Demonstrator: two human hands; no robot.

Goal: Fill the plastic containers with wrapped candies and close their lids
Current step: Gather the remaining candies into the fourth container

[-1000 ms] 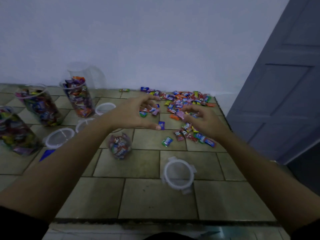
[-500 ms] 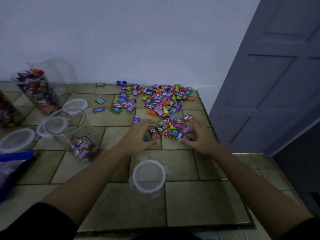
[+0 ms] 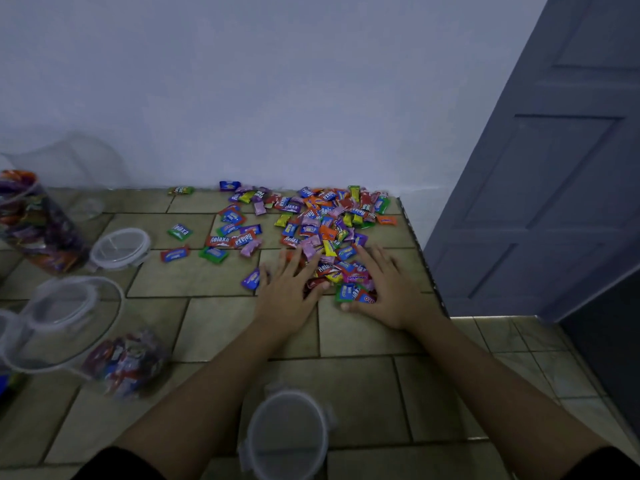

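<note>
Both hands have drawn nearer, raking wrapped candies (image 3: 322,230) together. Left hand (image 3: 287,292) and right hand (image 3: 384,289) lie open, palms down, bracketing a clump on the tabletop (image 3: 221,327), likely to scoop. Open container (image 3: 86,341) at left, tilted, holds few candies; blurred. Filled container (image 3: 31,220) behind. 1 loose lid (image 3: 287,434) near.

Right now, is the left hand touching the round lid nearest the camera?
Apart. The head view shows the left hand flat among the candies, with bare tile between it and the lid; only the left forearm passes beside that lid.
</note>
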